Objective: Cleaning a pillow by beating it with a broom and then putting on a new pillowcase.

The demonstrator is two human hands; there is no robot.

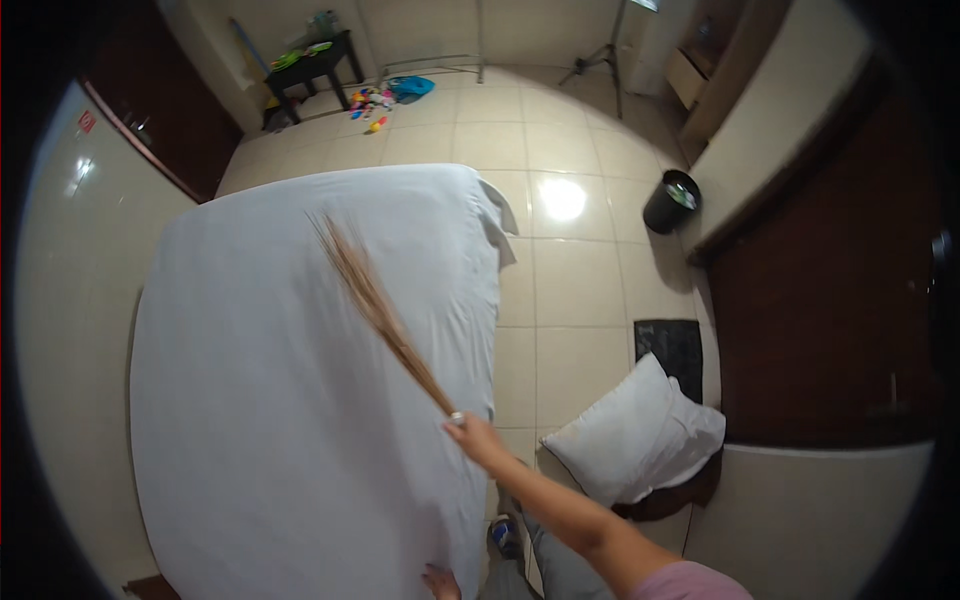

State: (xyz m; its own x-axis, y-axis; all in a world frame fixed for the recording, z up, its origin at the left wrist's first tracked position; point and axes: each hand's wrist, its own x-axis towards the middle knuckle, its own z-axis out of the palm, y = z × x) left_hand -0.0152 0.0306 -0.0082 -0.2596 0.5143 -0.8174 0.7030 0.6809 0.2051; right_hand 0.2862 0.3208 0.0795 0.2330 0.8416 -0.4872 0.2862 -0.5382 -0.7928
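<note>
My right hand (476, 440) is closed round the bound end of a stick broom (385, 320), out over the bed's right side. The broom's thin brown bristles fan away from me toward the far left, low over the white sheet (230, 400). Whether the tips touch the cloth I cannot tell. At the lower edge, my left hand (440, 582) rests on the sheet near the bed's right edge with its fingers apart, holding nothing. Only part of that hand shows. The sheet lies fairly smooth, with folds hanging at the far right corner.
White pillows (630, 430) are piled right of the bed, beside a dark mat (670, 350). A black bin (672, 202) stands by the right wall. Farther back are a small black table (315, 66), colourful toys (373, 98), a blue bag (410, 89) and a tripod (603, 55).
</note>
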